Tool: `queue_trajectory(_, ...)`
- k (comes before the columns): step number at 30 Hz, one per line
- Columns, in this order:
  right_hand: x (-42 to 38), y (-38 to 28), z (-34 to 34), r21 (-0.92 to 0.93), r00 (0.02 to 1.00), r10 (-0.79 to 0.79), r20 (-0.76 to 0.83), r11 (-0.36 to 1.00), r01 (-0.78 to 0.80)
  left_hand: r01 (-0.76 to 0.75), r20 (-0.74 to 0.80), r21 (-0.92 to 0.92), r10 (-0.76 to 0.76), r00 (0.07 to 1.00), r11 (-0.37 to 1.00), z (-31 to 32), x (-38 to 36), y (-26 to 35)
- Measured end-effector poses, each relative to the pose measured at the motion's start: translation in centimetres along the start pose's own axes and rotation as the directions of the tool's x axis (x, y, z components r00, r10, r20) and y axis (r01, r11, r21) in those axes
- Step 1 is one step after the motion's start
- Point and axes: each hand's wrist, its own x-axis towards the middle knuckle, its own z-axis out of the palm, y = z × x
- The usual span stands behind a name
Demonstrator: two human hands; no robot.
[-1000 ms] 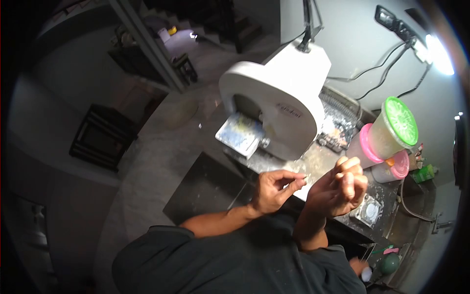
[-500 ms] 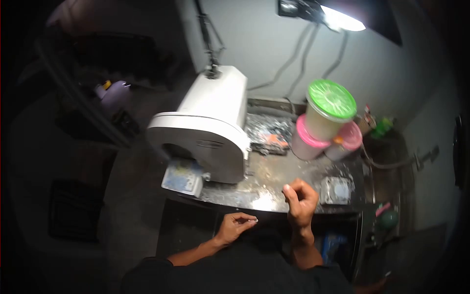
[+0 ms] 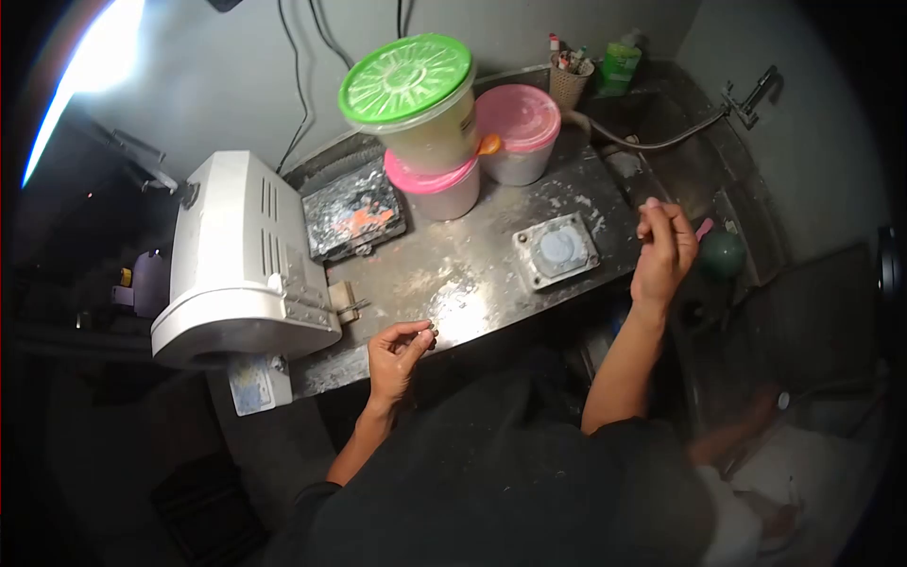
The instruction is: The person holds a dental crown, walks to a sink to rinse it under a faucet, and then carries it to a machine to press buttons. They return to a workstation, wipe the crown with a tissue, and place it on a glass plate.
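Low over the front edge of the metal counter, my left hand [image 3: 389, 364] has its thumb and fingertips closed in a pinch. A tiny piece [image 3: 433, 330] shows at the fingertips, too small to name. Over the right part of the counter, towards the sink, my right hand [image 3: 665, 253] is raised with its fingers curled in; whatever is between them, if anything, is hidden. Between the hands, further back, lies a square metal block [image 3: 557, 250] with a round pale disc on top. Left of my left hand stands a white machine [image 3: 231, 255] with side vents.
Tubs with a green lid [image 3: 406, 77] and pink lids [image 3: 518, 118] stand at the back. A stained dark box [image 3: 354, 210] sits beside the machine. On the right are a sink [image 3: 680, 142], a green bottle [image 3: 621, 64] and a green ball-like object [image 3: 723, 253]. Another person's arm [image 3: 742, 430] shows lower right.
My view has swung to the right, towards the sink. My right hand has moved right, away from the counter's middle. My left hand still pinches, now at the counter's front edge.
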Motion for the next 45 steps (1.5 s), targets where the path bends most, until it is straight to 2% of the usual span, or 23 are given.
queue_trajectory(3,11.6,1.4,-5.6,0.010,0.977,-0.051,-0.207,0.998,0.055,0.030,0.013,0.049,-0.031,0.999,0.998,6.5,4.5,0.1)
queue_trajectory(5,18.6,2.7,-9.0,-0.009,0.951,-0.054,-0.303,0.999,0.054,0.000,0.041,0.001,0.000,0.999,1.000,10.2,6.5,-0.1)
queue_trajectory(8,29.4,4.7,-13.6,-0.215,0.903,-0.078,-0.422,0.976,-0.016,0.009,0.074,-0.009,-0.009,0.997,1.000,15.4,9.1,1.0)
queue_trajectory(11,40.5,7.9,-18.0,-0.276,0.889,-0.191,-0.416,0.958,0.077,0.015,0.124,-0.014,-0.013,0.992,1.000,19.9,12.1,1.8)
queue_trajectory(14,49.9,10.7,-20.6,-0.522,0.859,-0.278,-0.429,0.853,0.015,0.011,0.202,0.030,-0.017,0.979,0.999,24.3,15.3,2.5)
queue_trajectory(15,53.3,12.0,-21.9,-0.590,0.870,-0.317,-0.378,0.807,0.037,0.018,0.262,0.048,-0.030,0.965,0.999,25.8,16.5,2.8)
queue_trajectory(17,57.4,14.9,-24.3,-0.716,0.891,-0.362,-0.274,0.695,0.062,-0.077,0.358,0.239,-0.015,0.933,0.968,29.2,19.1,4.1)
queue_trajectory(18,56.7,14.4,-23.6,-0.738,0.886,-0.411,-0.217,0.663,0.127,-0.130,0.387,0.294,0.006,0.922,0.947,31.3,20.3,4.9)
queue_trajectory(19,55.8,14.3,-22.8,-0.782,0.840,-0.505,-0.197,0.598,0.175,-0.094,0.413,0.245,-0.016,0.911,0.965,33.1,22.3,3.8)
queue_trajectory(21,53.8,14.0,-21.8,-0.865,0.728,-0.674,-0.121,0.432,0.256,-0.144,0.498,0.179,0.036,0.866,0.973,37.1,25.7,3.2)
queue_trajectory(22,53.5,14.6,-22.0,-0.861,0.728,-0.673,-0.129,0.441,0.255,-0.048,0.502,0.121,-0.019,0.865,0.991,39.1,27.6,1.8)
queue_trajectory(24,52.4,16.0,-22.9,-0.804,0.808,-0.553,-0.206,0.566,0.182,0.000,0.447,0.140,-0.063,0.892,0.990,42.9,30.5,-0.4)
queue_trajectory(26,51.3,18.3,-23.4,-0.723,0.825,-0.456,-0.335,0.686,0.085,0.301,0.472,-0.130,-0.208,0.857,0.945,46.6,33.5,-4.2)
queue_trajectory(27,50.2,19.6,-24.0,-0.674,0.811,-0.412,-0.416,0.738,0.028,0.352,0.479,-0.164,-0.237,0.845,0.922,48.5,34.3,-5.6)
queue_trajectory(28,47.6,18.5,-22.8,-0.478,0.843,-0.143,-0.519,0.866,-0.147,0.401,0.485,-0.201,-0.265,0.834,0.894,50.4,35.0,-6.9)
queue_trajectory(29,44.6,17.0,-20.6,-0.253,0.818,0.142,-0.558,0.909,-0.331,0.449,0.491,-0.237,-0.293,0.820,0.862,52.1,35.6,-7.8)
queue_trajectory(30,43.0,17.5,-19.8,-0.075,0.819,0.292,-0.494,0.924,-0.374,0.489,0.488,-0.241,-0.331,0.807,0.838,53.8,36.1,-8.6)
queue_trajectory(31,41.7,18.0,-19.5,0.098,0.811,0.426,-0.402,0.900,-0.424,0.529,0.484,-0.248,-0.369,0.793,0.811,55.4,36.5,-9.3)
queue_trajectory(34,39.8,17.5,-19.1,0.097,0.836,0.532,-0.131,0.847,-0.523,0.597,0.537,-0.307,-0.383,0.752,0.741,59.5,36.9,-11.7)
queue_trajectory(38,39.8,15.7,-18.8,0.027,0.859,0.511,0.000,0.859,-0.511,0.647,0.587,-0.404,-0.360,0.725,0.646,63.5,38.1,-14.5)
queue_trajectory(40,39.7,15.4,-18.6,-0.023,0.894,0.448,-0.029,0.893,-0.449,0.668,0.613,-0.447,-0.340,0.713,0.595,64.5,38.3,-15.2)
queue_trajectory(43,39.8,15.8,-18.7,-0.090,0.935,0.343,-0.088,0.932,-0.350,0.705,0.583,-0.455,-0.416,0.698,0.544,65.6,38.3,-14.3)
queue_trajectory(45,38.9,16.2,-18.4,-0.203,0.972,0.209,-0.106,0.953,-0.227,0.659,0.484,-0.432,-0.459,0.745,0.616,66.0,38.1,-14.1)
